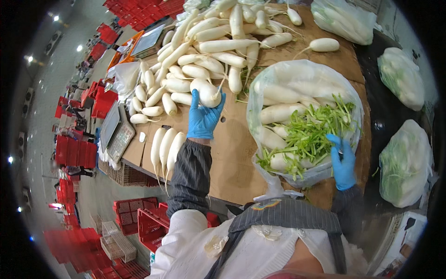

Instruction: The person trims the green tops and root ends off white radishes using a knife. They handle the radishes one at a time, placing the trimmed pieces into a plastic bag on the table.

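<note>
My left hand [205, 120], in a blue glove, grips a thick white radish [206, 92] at the edge of a large pile of white radishes [216, 45]. Three long radishes [167, 146] lie side by side near my left forearm. My right hand [342, 162], also gloved in blue, is closed around a small tool with a bit of metal showing, most of it hidden by the fingers. It is at the right rim of an open clear plastic bag [256, 104] that holds radishes [278, 92] and cut green stalks [313, 132].
A weighing scale [122, 134] stands at the table's left edge, with another scale [148, 42] farther back. Filled bags of radishes [404, 164] lie at the right. Red crates [153, 226] stand on the floor below the cardboard-covered table [230, 167].
</note>
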Tool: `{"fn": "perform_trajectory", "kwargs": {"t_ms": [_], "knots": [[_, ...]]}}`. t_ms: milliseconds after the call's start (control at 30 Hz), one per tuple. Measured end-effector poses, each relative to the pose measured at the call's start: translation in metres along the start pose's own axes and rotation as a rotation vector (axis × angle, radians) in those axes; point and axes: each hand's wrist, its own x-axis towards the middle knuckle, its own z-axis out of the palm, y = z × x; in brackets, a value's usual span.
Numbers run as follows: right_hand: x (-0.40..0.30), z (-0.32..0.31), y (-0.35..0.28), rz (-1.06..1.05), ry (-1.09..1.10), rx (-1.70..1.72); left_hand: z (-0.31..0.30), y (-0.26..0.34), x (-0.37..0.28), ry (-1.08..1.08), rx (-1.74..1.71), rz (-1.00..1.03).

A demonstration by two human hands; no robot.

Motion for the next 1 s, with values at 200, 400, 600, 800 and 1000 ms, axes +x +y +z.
{"fn": "perform_trajectory", "kwargs": {"t_ms": [200,400,600,800,1000], "knots": [[0.037,0.037,-0.06,-0.511,-0.012,-0.402,0.039,-0.094,-0.048,0.043,-0.211,-0.232],[0.047,0.048,-0.07,-0.633,0.007,-0.561,0.052,-0.137,-0.083,0.018,-0.058,-0.274],[0.046,0.032,-0.036,-0.462,-0.112,-0.559,0.049,-0.137,-0.095,0.059,-0.082,-0.298],[0.026,-0.016,0.007,-0.079,-0.156,-0.228,0.038,-0.044,-0.034,0.002,0.359,-0.077],[0.013,-0.02,0.026,-0.036,0.022,-0.053,0.061,0.069,0.076,-0.219,0.468,0.177]]}}
